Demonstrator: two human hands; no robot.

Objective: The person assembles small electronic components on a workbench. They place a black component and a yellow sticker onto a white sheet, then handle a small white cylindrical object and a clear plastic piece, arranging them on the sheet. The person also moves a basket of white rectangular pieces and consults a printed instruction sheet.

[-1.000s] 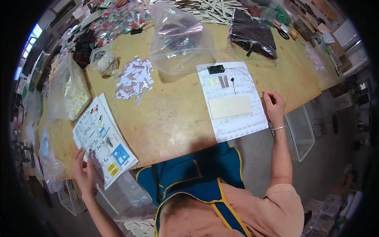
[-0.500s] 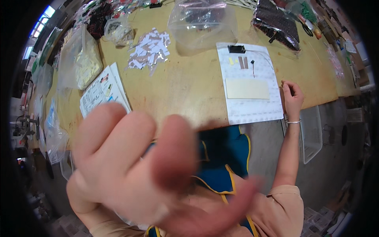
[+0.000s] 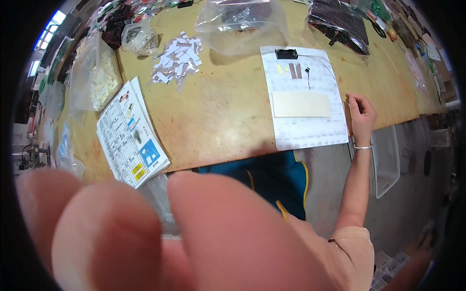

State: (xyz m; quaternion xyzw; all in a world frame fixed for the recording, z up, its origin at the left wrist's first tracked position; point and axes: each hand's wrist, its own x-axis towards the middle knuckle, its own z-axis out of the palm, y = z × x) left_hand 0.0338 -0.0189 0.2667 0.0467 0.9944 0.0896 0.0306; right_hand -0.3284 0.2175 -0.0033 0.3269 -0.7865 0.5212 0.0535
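My left hand point(image 3: 145, 228) looms very large and blurred at the lower left, close to the camera. Its fingers are bent and a gap parts them from the thumb; nothing shows between them. At the table's front edge, right of a white printed sheet point(image 3: 310, 133), rests my right hand point(image 3: 363, 116), its fingers loosely curled with no object showing in them. On the sheet lie a cream rectangular board point(image 3: 301, 105), a black battery holder point(image 3: 286, 54) with thin wires, two brown strips point(image 3: 295, 71), small yellow pieces point(image 3: 280, 69) and a small black part with a lead point(image 3: 307, 72).
Left on the table are a stack of printed sheets point(image 3: 128, 136), a bag of cream pieces point(image 3: 99, 77) and a pile of white strips point(image 3: 177, 60). Clear bags point(image 3: 242, 29) and a wrapped dark package point(image 3: 337, 24) stand farther back. A white basket point(image 3: 387, 162) is below the right edge.
My left hand has come closer to the camera and shifted down and left, uncovering the printed stack. My right hand has stayed at the table edge.
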